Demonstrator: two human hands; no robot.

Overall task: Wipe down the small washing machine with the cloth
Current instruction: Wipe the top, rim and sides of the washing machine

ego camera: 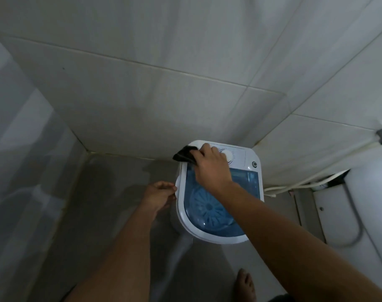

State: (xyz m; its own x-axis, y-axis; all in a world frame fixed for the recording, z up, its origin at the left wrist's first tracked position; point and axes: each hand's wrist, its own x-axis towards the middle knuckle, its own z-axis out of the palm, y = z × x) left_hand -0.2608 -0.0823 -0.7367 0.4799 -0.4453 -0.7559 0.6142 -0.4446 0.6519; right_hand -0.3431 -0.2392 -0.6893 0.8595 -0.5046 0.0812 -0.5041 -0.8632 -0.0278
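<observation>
A small white washing machine [254,182] with a see-through blue lid stands on the floor against the tiled wall. My right hand [212,166] presses a dark cloth [184,156] onto the machine's far left top corner, beside the white dial [227,156]. The cloth sticks out past my fingers over the corner. My left hand [158,194] rests against the left side rim of the machine, fingers curled on its edge.
Tiled walls meet in a corner behind and to the left of the machine. A white hose [294,184] and cord run along the wall to the right. A white toilet [371,203] stands at the right. My bare foot [244,284] is on the floor below.
</observation>
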